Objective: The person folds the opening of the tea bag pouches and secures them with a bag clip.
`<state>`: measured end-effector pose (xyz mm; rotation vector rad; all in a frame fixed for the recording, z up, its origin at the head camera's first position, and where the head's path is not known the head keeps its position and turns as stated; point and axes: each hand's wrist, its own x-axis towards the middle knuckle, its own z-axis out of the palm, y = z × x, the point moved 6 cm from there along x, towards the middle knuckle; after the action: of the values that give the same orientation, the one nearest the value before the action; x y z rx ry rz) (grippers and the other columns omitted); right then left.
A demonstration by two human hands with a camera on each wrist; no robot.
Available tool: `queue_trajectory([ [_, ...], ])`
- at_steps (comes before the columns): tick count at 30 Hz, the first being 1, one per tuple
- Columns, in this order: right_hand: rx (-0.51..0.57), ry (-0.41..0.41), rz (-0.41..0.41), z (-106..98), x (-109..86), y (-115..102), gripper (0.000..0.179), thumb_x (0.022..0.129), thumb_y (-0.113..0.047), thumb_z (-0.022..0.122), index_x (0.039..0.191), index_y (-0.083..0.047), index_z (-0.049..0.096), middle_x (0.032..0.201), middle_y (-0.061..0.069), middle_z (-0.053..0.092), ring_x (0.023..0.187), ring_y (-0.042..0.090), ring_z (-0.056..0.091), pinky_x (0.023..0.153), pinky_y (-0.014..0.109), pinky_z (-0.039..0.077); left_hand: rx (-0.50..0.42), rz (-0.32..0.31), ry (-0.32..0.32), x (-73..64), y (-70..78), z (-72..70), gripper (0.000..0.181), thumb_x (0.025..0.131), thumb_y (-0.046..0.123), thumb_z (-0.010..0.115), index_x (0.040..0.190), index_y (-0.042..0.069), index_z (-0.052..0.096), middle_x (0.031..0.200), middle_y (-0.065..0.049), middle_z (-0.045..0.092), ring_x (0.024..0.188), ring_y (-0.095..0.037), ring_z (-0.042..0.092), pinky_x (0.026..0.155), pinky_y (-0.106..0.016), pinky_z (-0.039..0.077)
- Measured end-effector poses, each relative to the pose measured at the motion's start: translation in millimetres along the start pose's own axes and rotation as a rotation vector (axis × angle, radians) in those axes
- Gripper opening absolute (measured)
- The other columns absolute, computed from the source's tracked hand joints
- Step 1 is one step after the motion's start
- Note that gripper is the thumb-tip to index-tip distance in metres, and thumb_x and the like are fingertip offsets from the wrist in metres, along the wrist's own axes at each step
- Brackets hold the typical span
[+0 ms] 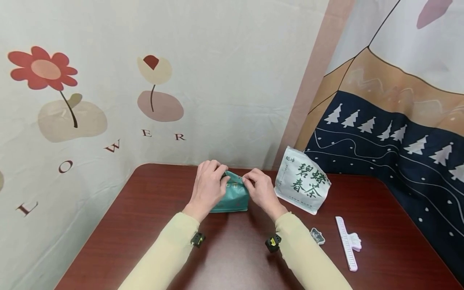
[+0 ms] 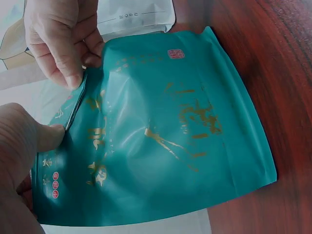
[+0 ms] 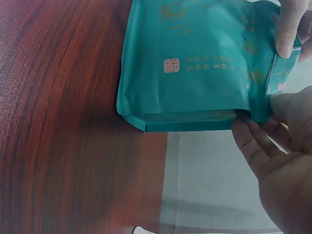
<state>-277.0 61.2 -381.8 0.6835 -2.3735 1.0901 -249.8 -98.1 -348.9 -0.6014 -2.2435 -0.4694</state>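
A teal foil tea bag (image 1: 233, 199) with gold lettering stands on the table, its upper part folded over. My left hand (image 1: 208, 185) pinches the left part of that top. At the right part, my right hand (image 1: 262, 189) pinches the folded edge between thumb and fingers. The left wrist view shows the bag's broad face (image 2: 156, 126), with a crease running between both thumbs. In the right wrist view, fingers of the right hand (image 3: 287, 131) lie behind the folded top and the thumb in front. Part of the left hand's grip is hidden behind the bag.
A white tea bag (image 1: 302, 180) with green characters stands to the right of the right hand. A long white sealing clip (image 1: 349, 243) lies at the right, near a small dark label-shaped piece (image 1: 317, 236) beside the right sleeve. A printed cloth (image 1: 232, 80) hangs behind the table.
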Motion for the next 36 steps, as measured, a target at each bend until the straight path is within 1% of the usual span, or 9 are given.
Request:
queue_trajectory([
  [4,0.000,-0.014,-0.013,-1,-1.0,1,0.009,0.092,0.002,0.072,0.092,-0.005,0.076,0.091,0.006,0.067,0.078,0.020,0.063,0.071,0.034,0.054,-0.028,-0.005,0.008,-0.5,-1.7,0.9,0.012,0.088,0.005,0.080,0.096,0.006,0.072,0.092,-0.008,0.061,0.088,-0.029,0.055,0.090,-0.045,0.047],
  [7,-0.003,-0.021,-0.012,-1,-2.0,2,0.013,0.089,0.006,0.071,0.094,-0.005,0.076,0.091,0.006,0.067,0.081,0.021,0.065,0.073,0.037,0.055,-0.038,-0.007,0.020,-1.1,-2.6,2.2,0.013,0.088,0.005,0.081,0.098,0.005,0.073,0.095,-0.008,0.064,0.092,-0.030,0.059,0.102,-0.048,0.047],
  [10,-0.011,-0.012,-0.004,-1,-2.6,4,0.015,0.088,0.007,0.072,0.093,-0.006,0.077,0.089,0.004,0.067,0.080,0.021,0.065,0.072,0.036,0.055,-0.027,0.008,0.045,-1.6,-2.1,2.8,0.018,0.086,0.006,0.083,0.102,0.003,0.075,0.099,-0.009,0.067,0.099,-0.030,0.064,0.113,-0.051,0.043],
  [13,-0.013,0.000,0.006,-1,-2.6,5,0.014,0.088,0.007,0.074,0.092,-0.006,0.077,0.087,0.004,0.066,0.079,0.020,0.065,0.071,0.035,0.055,-0.013,0.028,0.065,-2.0,-0.9,2.6,0.023,0.086,0.007,0.084,0.107,0.002,0.075,0.102,-0.010,0.069,0.104,-0.031,0.066,0.115,-0.052,0.040],
  [15,-0.008,0.004,0.011,-1,-2.4,5,0.014,0.087,0.007,0.075,0.092,-0.006,0.077,0.086,0.004,0.065,0.077,0.020,0.064,0.070,0.033,0.054,-0.007,0.032,0.063,-2.5,-1.7,3.7,0.025,0.086,0.008,0.084,0.108,0.002,0.075,0.104,-0.011,0.069,0.105,-0.031,0.065,0.115,-0.052,0.041],
  [18,-0.001,0.000,0.023,-1,-2.2,5,0.013,0.088,0.006,0.075,0.092,-0.006,0.078,0.085,0.004,0.065,0.076,0.018,0.061,0.068,0.031,0.052,-0.012,0.027,0.037,-3.1,-3.5,5.3,0.025,0.087,0.009,0.083,0.110,0.003,0.074,0.105,-0.010,0.068,0.103,-0.031,0.064,0.112,-0.050,0.043],
  [23,0.007,-0.003,0.039,-1,-2.1,6,0.014,0.088,0.006,0.075,0.093,-0.007,0.078,0.085,0.003,0.064,0.074,0.017,0.059,0.067,0.029,0.051,-0.027,0.029,0.000,-4.1,-6.1,7.2,0.025,0.088,0.013,0.083,0.109,0.005,0.073,0.102,-0.008,0.064,0.100,-0.030,0.061,0.100,-0.048,0.047],
  [28,0.014,-0.024,0.052,-2,-2.4,5,0.015,0.089,0.005,0.074,0.096,-0.007,0.079,0.088,0.004,0.063,0.077,0.018,0.062,0.071,0.031,0.054,-0.067,0.039,0.008,-5.3,-7.7,6.5,0.025,0.085,0.012,0.086,0.105,0.006,0.072,0.097,-0.007,0.061,0.095,-0.030,0.059,0.095,-0.049,0.046],
  [36,-0.005,-0.072,0.059,-3,-5.4,2,0.019,0.090,0.004,0.074,0.107,-0.004,0.077,0.096,0.008,0.064,0.084,0.022,0.065,0.077,0.038,0.059,-0.139,0.015,0.006,-6.0,-12.9,7.2,0.023,0.085,0.010,0.085,0.103,0.005,0.071,0.095,-0.008,0.059,0.090,-0.030,0.057,0.093,-0.049,0.046],
])
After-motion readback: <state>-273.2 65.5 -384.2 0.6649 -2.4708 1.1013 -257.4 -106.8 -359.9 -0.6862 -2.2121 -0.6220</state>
